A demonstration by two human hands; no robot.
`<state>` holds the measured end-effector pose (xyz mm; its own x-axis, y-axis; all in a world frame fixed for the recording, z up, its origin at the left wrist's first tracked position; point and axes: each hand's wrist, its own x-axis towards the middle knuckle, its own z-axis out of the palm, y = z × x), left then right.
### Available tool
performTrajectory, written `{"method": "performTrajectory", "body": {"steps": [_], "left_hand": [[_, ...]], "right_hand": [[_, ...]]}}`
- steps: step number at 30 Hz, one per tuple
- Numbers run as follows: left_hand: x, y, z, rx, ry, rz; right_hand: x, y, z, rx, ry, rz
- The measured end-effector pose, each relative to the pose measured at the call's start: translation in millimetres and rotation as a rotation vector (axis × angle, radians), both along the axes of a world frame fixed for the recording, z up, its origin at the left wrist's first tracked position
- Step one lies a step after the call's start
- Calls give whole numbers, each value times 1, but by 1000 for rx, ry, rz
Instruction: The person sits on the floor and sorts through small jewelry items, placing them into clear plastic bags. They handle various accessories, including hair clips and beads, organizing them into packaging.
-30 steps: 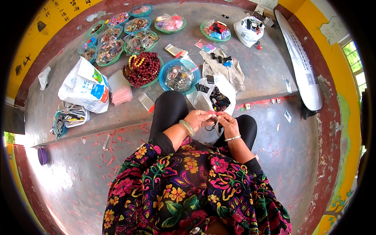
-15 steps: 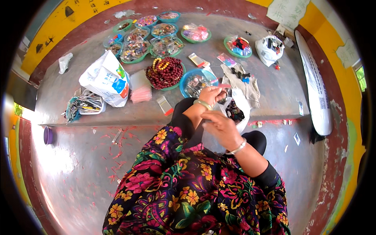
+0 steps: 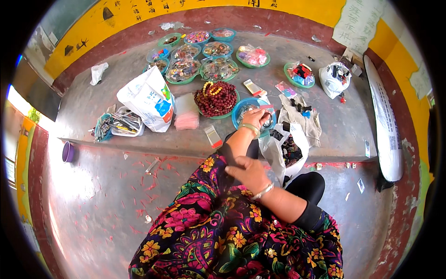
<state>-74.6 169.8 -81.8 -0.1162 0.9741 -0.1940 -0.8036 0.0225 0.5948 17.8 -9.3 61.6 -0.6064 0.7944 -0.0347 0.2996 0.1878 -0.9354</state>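
My left hand (image 3: pixel 252 120) reaches over the near blue basin (image 3: pixel 234 115), its fingers curled down among shiny small items. A pale pinkish strip shows by its fingertips; whether it is gripped I cannot make out. Closer to my lap, my right hand (image 3: pixel 251 174) hangs above the floral garment, thumb and fingers apart, with nothing in it. Beside the basin a white plastic bag (image 3: pixel 275 156) stands with its mouth spread, dark small things inside. Left of the basin, dark red bead strings with a yellow one (image 3: pixel 216 100) are heaped in a green basin.
Several basins of bagged trinkets (image 3: pixel 217 69) fill the back of the raised ledge. To the left stand a tall white bag (image 3: pixel 151 100), pink strips (image 3: pixel 186 120) and a pen-filled tray (image 3: pixel 126 123). A grey cloth (image 3: pixel 309 123) and a full white bag (image 3: pixel 335 79) are rightward.
My left hand has gone from above the white bag into the near blue basin. The right hand has drawn back toward my lap. The whole view has shifted.
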Motion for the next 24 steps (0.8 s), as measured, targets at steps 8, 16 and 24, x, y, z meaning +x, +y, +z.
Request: {"method": "performTrajectory", "body": {"steps": [8,16,24], "left_hand": [[4,3,-3,-24,-91,-28],[-6,8,-4,-61,-188,34],[-1,9,-3,-59,-140,0]], "right_hand": [[-11,-28,3,535,27,70],[-10,-12,2,545,-57,16],[-9,-12,2,474,-26,58]]}}
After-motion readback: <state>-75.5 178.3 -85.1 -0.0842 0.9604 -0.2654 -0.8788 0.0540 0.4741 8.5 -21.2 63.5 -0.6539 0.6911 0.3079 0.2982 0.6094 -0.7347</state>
